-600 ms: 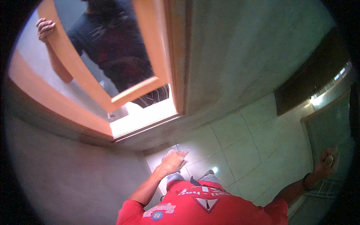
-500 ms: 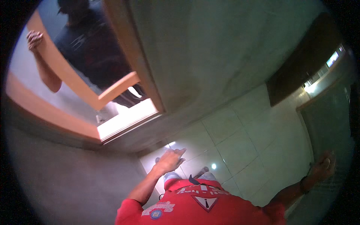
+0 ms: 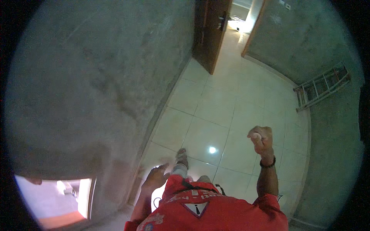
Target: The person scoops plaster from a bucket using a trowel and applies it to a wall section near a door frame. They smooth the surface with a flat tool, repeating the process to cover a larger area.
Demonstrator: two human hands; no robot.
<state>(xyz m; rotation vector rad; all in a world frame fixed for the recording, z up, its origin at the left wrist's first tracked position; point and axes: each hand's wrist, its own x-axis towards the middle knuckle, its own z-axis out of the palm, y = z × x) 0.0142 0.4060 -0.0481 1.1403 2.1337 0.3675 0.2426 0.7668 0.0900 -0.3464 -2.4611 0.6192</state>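
My left hand [image 3: 155,178] hangs low beside my hip, by the red shirt [image 3: 216,211], with its fingers loosely stretched and nothing seen in it. Out in front over the tiled floor, my right hand [image 3: 262,139] is closed in a fist, the thumb laid across the fingers. Whether anything is inside the fist is hidden. A dark beaded bracelet [image 3: 268,162] circles the right wrist. Neither hand touches anything around it.
A brown door [image 3: 211,38] stands open at the far end, with a lit space beyond. A ladder [image 3: 323,86] lies along the right wall. Bare grey plaster wall [image 3: 96,84] runs along my left, with a bright window opening [image 3: 86,198] low at its near end.
My view has swung right, from the window and the person behind it toward the doorway. My right hand has come inward from the far right; my left hand has dropped lower and left.
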